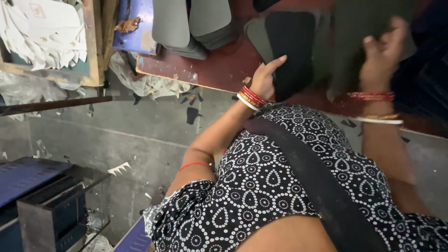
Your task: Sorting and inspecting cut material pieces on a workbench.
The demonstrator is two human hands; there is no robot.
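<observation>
L hand (263,79) rests on dark sheet (294,42), index finger out, holding nothing; R hand (382,56) blurred, fingers pinching grey sheet (368,28) above reddish bench (219,70).

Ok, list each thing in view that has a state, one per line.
left hand: index finger out, pressing on the black sheet, holds nothing.
right hand: fingers curled, lifting the edge of the dark grey sheet; blurred.
black sheet: flat on the red-brown table.
dark grey sheet: partly raised.
grey insole-shaped cutouts: stacked, overlapping.
white paper cutouts: heaped in a wooden tray.
</observation>
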